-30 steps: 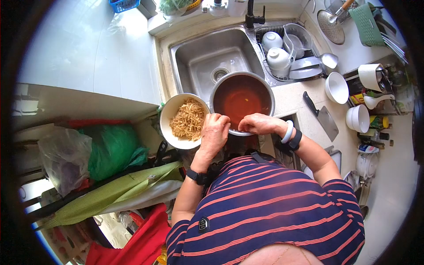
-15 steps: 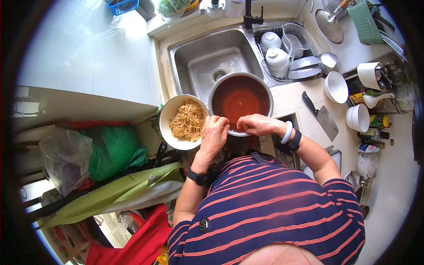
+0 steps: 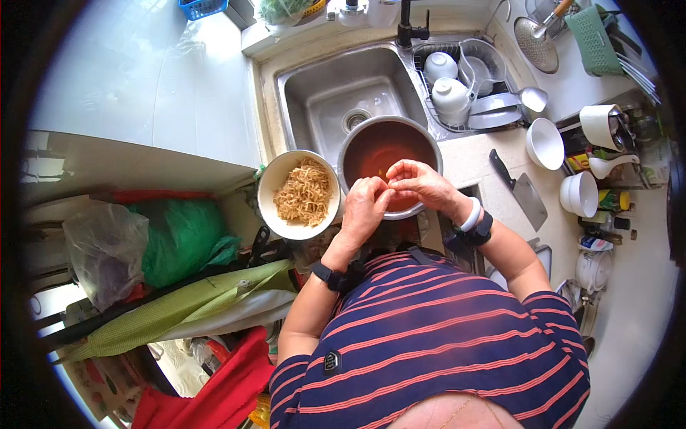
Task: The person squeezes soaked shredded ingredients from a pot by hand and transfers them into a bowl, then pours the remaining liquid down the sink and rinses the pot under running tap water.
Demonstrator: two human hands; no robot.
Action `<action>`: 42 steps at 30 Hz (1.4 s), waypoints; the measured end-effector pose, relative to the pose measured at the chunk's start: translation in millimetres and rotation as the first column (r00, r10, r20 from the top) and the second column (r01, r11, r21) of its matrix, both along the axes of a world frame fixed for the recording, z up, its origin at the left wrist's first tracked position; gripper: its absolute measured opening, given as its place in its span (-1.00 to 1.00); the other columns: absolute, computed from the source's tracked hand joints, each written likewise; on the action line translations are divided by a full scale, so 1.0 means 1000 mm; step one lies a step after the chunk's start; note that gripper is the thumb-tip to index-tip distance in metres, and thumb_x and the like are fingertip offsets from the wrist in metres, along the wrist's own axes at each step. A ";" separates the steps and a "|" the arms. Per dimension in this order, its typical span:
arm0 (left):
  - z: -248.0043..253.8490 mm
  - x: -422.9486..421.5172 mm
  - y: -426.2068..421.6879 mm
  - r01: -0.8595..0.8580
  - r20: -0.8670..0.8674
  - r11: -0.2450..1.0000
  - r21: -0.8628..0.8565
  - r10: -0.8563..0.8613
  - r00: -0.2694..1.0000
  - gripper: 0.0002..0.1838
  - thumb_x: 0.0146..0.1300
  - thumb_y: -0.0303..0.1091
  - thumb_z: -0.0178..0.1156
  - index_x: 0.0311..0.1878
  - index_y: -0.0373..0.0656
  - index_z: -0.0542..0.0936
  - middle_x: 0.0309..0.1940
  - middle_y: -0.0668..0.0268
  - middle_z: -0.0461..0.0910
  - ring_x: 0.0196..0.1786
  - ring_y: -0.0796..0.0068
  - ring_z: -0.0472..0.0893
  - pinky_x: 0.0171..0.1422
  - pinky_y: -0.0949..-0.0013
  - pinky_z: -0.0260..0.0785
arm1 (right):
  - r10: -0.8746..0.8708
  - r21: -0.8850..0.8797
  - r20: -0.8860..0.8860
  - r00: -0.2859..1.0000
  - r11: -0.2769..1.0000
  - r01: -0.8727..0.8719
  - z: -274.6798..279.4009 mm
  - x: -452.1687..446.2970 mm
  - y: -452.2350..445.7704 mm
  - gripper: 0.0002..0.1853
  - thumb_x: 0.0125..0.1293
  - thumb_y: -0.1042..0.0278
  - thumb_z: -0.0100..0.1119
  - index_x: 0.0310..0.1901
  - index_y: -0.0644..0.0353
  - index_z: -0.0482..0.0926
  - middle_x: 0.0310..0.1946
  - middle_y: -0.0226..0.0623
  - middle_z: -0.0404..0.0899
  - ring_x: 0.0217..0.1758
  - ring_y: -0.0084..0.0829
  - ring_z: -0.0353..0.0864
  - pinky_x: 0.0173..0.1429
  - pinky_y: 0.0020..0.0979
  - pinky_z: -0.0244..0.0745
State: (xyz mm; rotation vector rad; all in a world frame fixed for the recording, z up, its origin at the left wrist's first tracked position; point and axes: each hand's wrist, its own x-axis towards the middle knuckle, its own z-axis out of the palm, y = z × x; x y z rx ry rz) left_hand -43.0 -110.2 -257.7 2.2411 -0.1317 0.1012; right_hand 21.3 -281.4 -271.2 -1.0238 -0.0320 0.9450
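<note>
A round metal basin [image 3: 431, 139] of reddish-brown liquid stands at the sink's near edge. Over its near side my left hand [image 3: 366, 206] and my right hand [image 3: 425, 188] meet at the fingertips. Both are closed in a pinch; whatever lies between the fingers is too small to make out. Some fingers of my right hand are curled loosely above the pinch. Left of the basin, close by my left hand, sits a cream-coloured bowl [image 3: 267, 211] with a heap of tan, shredded strips [image 3: 304, 191] in it.
Behind the basin is a steel sink [image 3: 307, 107] with a black faucet [image 3: 410, 32]. A dish rack [image 3: 421, 71] holds white crockery. On the right counter lie a cleaver [image 3: 525, 196] and white bowls [image 3: 544, 143]. Plastic bags [image 3: 189, 236] and cloths are at left.
My right hand has moved left and up, and my left hand slightly right, so their fingertips now meet over the basin. The bowl and basin stay in place.
</note>
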 end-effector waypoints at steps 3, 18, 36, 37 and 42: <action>0.009 0.000 -0.001 -0.033 -0.023 0.999 0.007 0.033 0.999 -0.83 0.11 -0.31 0.26 -0.40 -0.21 0.57 -0.46 0.18 0.55 -0.31 0.23 0.55 -0.21 0.24 0.39 | -0.019 0.028 0.037 0.999 0.999 0.018 0.004 -0.001 -0.002 -0.74 0.19 0.52 0.19 -0.07 0.25 0.44 -0.21 -0.34 0.48 -0.19 -0.54 0.55 -0.02 -0.51 0.57; 0.007 -0.037 0.122 -0.295 0.066 0.781 0.551 0.312 0.948 -0.91 0.07 -0.42 0.18 -0.39 -0.21 0.48 -0.40 0.14 0.46 -0.18 0.12 0.45 -0.06 0.14 0.31 | 0.359 -0.400 0.912 0.198 0.672 0.624 -0.003 0.009 -0.019 -0.64 0.00 0.57 0.16 -0.08 0.20 0.47 -0.07 -0.10 0.42 0.05 -0.08 0.36 0.19 -0.18 0.28; 0.009 -0.060 0.161 -0.184 -0.057 0.909 0.375 0.221 0.974 -0.76 0.12 -0.42 0.16 -0.12 -0.21 0.54 -0.20 0.11 0.49 -0.07 0.10 0.46 0.05 0.15 0.32 | -0.169 -0.493 -0.001 0.986 0.858 0.146 -0.055 0.007 -0.055 -0.76 0.04 0.41 0.05 -0.22 0.29 0.45 -0.47 -0.32 0.49 -0.52 -0.45 0.55 -0.45 -0.37 0.57; 0.008 -0.062 0.164 -0.181 -0.052 0.912 0.368 0.214 0.975 -0.76 0.12 -0.42 0.16 -0.12 -0.21 0.54 -0.20 0.11 0.49 -0.07 0.10 0.46 0.05 0.15 0.32 | -0.169 -0.522 -0.011 0.985 0.841 0.139 -0.053 0.007 -0.056 -0.76 0.04 0.42 0.06 -0.21 0.29 0.45 -0.45 -0.31 0.50 -0.49 -0.44 0.57 -0.41 -0.35 0.59; 0.010 -0.069 0.181 -0.137 -0.059 0.938 0.319 0.163 0.985 -0.77 0.11 -0.45 0.16 -0.13 -0.19 0.55 -0.21 0.13 0.49 -0.07 0.11 0.46 0.05 0.16 0.32 | -0.237 -0.403 -0.034 0.971 0.892 0.203 -0.047 0.012 -0.060 -0.77 0.07 0.42 0.08 -0.21 0.26 0.47 -0.39 -0.30 0.52 -0.39 -0.44 0.59 -0.25 -0.31 0.63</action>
